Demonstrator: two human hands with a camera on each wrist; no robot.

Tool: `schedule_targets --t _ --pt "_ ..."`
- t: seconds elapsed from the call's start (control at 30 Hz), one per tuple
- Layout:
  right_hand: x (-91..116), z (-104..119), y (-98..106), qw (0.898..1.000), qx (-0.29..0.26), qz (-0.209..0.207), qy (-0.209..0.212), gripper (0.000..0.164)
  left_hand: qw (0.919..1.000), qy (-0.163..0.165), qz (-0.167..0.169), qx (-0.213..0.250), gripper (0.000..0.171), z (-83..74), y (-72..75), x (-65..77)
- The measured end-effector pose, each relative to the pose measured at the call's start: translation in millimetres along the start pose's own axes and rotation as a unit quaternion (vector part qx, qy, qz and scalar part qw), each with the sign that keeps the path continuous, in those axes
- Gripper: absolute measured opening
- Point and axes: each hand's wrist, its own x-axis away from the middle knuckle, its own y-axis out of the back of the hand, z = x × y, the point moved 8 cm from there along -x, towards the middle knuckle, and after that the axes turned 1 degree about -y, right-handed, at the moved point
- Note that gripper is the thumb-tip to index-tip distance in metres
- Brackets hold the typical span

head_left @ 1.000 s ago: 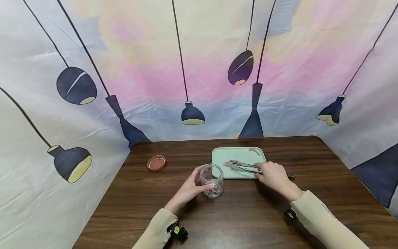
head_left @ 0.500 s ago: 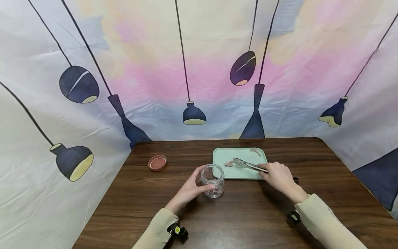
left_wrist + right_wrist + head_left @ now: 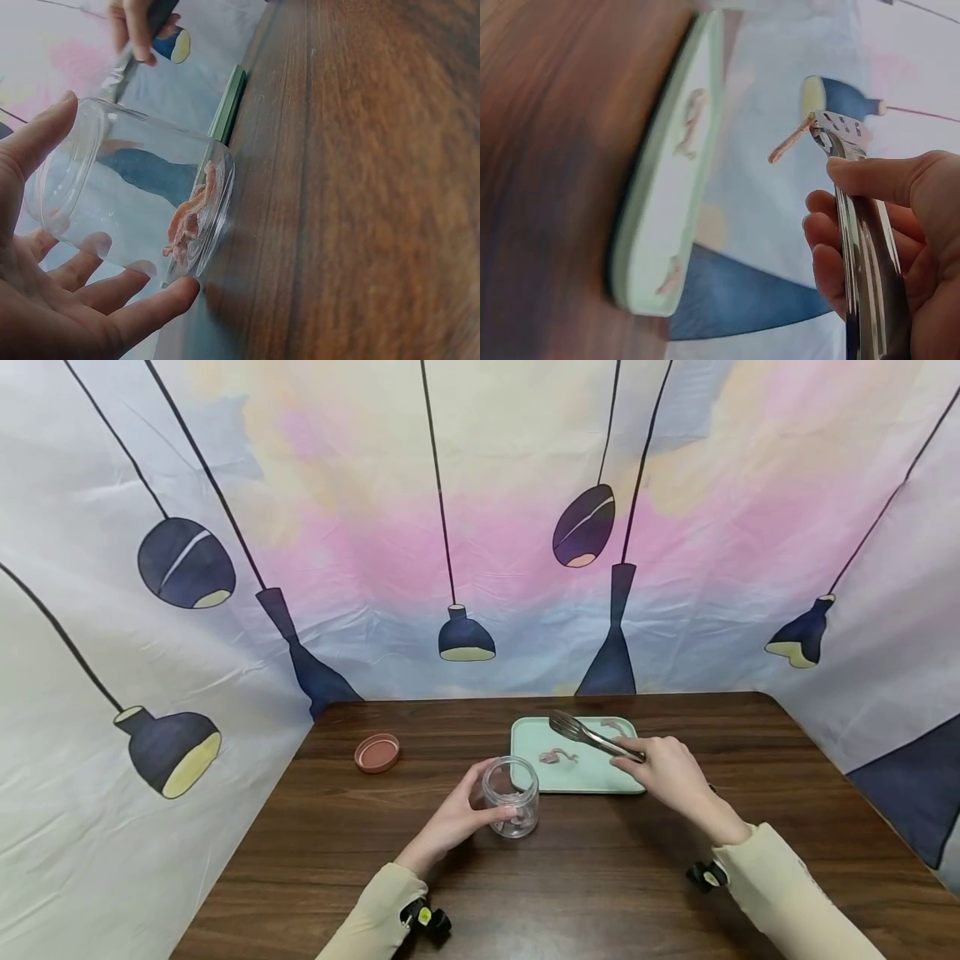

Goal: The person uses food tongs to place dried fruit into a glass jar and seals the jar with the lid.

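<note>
My left hand (image 3: 457, 814) holds a clear wide-mouthed jar (image 3: 529, 817) upright on the table, thumb on one side and fingers round the other. Inside it, at the bottom, lie reddish-brown meat-like strips (image 3: 193, 214). My right hand (image 3: 667, 775) grips metal tongs (image 3: 588, 737) above the pale green tray (image 3: 600, 783). Pinched in the tongs' tips, a thin brownish strip (image 3: 789, 142) sticks out in the right wrist view. On the tray lie a curled pinkish strip (image 3: 557, 756) and another strip (image 3: 613, 725) near the far right corner.
A reddish-brown round lid (image 3: 377, 752) lies at the left of the dark wood table (image 3: 510, 902). Behind the table hangs a cloth (image 3: 360, 552) printed with lamps. Each wrist wears a small black camera, such as the left one (image 3: 425, 917).
The tongs have lifted off the tray, their tips rising toward its far edge with a strip between them. My left hand and the jar have stayed in place.
</note>
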Motion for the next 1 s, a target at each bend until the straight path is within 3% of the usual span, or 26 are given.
schedule_targets --t 0.27,0.5,0.77,1.0 --pt "-5 34 8 0.998 -0.049 0.008 0.024 0.035 1.0000 -0.002 0.001 0.005 0.080 0.0 1.4 1.9" --pt "-2 58 -3 0.993 -0.100 0.058 0.027 0.039 1.0000 -0.003 0.002 0.000 0.081 -1.2 1.6 1.7" --pt "3 71 -24 0.974 -0.179 0.141 0.010 0.045 0.9998 0.007 -0.006 -0.018 0.083 1.1 1.9 -0.9" --pt "4 73 -36 0.967 -0.194 0.164 0.006 0.046 0.9996 -0.003 -0.012 -0.024 0.075 0.3 1.8 -1.4"
